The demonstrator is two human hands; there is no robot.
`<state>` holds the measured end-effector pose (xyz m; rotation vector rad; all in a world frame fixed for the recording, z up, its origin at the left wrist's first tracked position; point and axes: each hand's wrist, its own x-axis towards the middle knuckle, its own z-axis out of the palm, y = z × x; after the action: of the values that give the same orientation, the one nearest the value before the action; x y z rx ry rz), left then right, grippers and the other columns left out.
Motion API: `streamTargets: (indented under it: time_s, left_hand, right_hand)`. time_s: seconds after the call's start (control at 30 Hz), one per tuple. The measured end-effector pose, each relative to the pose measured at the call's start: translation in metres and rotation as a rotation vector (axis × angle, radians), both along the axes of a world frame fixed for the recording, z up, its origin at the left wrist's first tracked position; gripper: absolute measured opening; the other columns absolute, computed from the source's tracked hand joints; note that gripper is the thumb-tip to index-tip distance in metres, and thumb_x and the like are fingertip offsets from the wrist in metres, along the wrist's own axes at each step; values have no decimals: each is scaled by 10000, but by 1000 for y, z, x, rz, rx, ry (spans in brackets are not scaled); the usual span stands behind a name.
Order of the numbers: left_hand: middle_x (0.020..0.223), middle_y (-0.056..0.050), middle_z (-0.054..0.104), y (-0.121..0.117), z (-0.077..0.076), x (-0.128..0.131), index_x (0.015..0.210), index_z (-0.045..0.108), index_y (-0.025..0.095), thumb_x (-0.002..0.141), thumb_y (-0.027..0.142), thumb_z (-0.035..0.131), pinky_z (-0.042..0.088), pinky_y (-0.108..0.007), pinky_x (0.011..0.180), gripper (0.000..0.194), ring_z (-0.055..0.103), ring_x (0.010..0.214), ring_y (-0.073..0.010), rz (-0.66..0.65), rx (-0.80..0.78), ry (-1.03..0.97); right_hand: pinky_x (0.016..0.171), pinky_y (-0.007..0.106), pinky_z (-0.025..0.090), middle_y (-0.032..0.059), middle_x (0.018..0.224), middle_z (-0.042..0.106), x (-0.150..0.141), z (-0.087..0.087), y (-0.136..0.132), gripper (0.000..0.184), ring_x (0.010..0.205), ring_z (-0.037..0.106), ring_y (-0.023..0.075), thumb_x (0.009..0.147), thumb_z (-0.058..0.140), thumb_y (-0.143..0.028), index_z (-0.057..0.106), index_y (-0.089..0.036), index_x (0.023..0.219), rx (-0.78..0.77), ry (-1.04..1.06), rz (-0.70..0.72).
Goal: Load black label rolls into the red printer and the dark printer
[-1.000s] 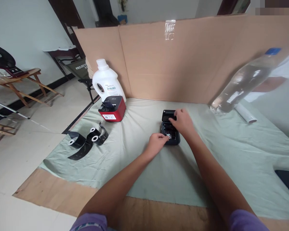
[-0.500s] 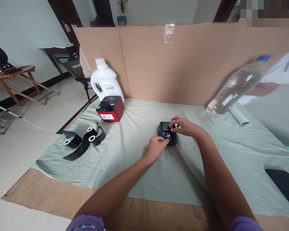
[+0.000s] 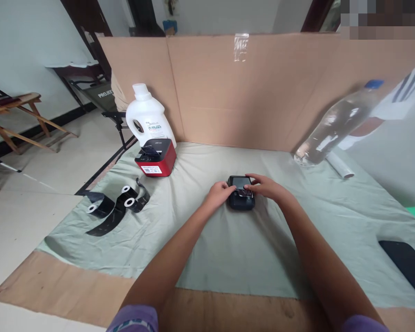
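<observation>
A small black label printer point(image 3: 241, 198) lies on the pale green cloth point(image 3: 228, 240) in the middle. Its lid is down. My left hand point(image 3: 217, 193) grips its left side with curled fingers. My right hand point(image 3: 265, 186) rests over its top right, fingers bent and pressing on the lid. A strip of shiny tape shows at the printer's top between my fingers.
A red and black printer point(image 3: 155, 157) and a white jug point(image 3: 148, 116) stand at the back left. Black ribbon rolls point(image 3: 119, 203) lie left. A clear bottle point(image 3: 335, 122) leans at the right by a white tube point(image 3: 339, 166). A cardboard wall point(image 3: 249, 87) stands behind. A dark flat object point(image 3: 406, 263) lies at the right edge.
The printer's lid, open a second ago, has come down. My left hand moved from the front of the printer to its left side. My right hand shifted onto the lid.
</observation>
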<state>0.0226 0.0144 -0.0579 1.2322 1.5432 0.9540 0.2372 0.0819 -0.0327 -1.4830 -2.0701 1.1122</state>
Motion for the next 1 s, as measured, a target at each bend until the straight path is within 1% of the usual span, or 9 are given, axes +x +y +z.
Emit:
streamTargets:
  time_s: [0.17,0.27,0.33,0.47,0.57,0.63,0.73,0.8,1.0]
  left_hand:
    - [826,-34,738,-12,5,2,1250,670,218,858,475,670,529,-296,762,469,697,816,-206,-25,103,57]
    - [1077,-76,769,-17,5,11,1352,637,232,896,455,631,537,-322,895,507,706,1039,-236,-33,135,79]
    - [1244,-94,730,-17,5,22,1432,579,233,922,442,594,509,-345,996,551,675,1162,-247,-49,133,94]
    - [1362,-102,672,-2,9,64,1537,458,215,944,437,564,456,-372,1099,641,625,1266,-255,-96,120,72]
    - [1409,-96,641,25,16,118,1542,450,222,925,433,602,427,-374,1136,669,570,1339,-266,-159,160,38]
    - [1449,-88,610,48,18,162,1555,428,231,925,428,602,402,-369,1160,682,543,1371,-263,-223,178,5]
    - [1439,-98,617,81,15,225,1560,415,223,929,443,586,414,-375,1146,690,562,1348,-269,-284,153,-30]
    - [1359,-103,674,99,10,259,1545,439,226,931,453,571,449,-395,1108,668,612,1282,-280,-310,117,-23]
    - [1335,-130,684,132,-2,311,1514,488,229,908,454,583,455,-434,1087,652,625,1249,-317,-372,93,49]
  right_hand:
    - [1017,502,506,105,1272,694,0,-26,-64,554,1148,656,305,917,499,-557,618,-245,1360,272,113,-91]
    - [1047,559,463,179,1397,578,-14,-40,-96,882,1248,551,390,721,743,-566,470,-183,1468,397,19,-166]
    - [1049,571,446,215,1404,532,-21,-42,-104,1024,1283,499,421,648,811,-539,392,-151,1499,457,-17,-256]
    - [1026,578,445,197,1284,569,5,-32,-91,981,1226,520,421,626,816,-480,414,-148,1456,545,-14,-341]
    - [972,559,480,158,1156,621,61,-24,-69,787,1111,579,394,624,813,-460,540,-172,1304,599,18,-380]
    - [958,561,489,157,1149,630,104,-23,-53,771,1093,588,394,600,828,-486,560,-180,1255,628,36,-466]
    - [986,596,466,183,1211,610,162,-28,-30,891,1152,562,424,538,834,-530,530,-150,1284,670,14,-619]
    - [1006,609,446,186,1213,607,192,-35,-15,879,1161,554,427,524,818,-535,542,-142,1260,687,-11,-643]
    - [1009,599,438,188,1189,610,233,-55,7,892,1153,553,408,521,785,-566,541,-117,1252,660,-44,-745]
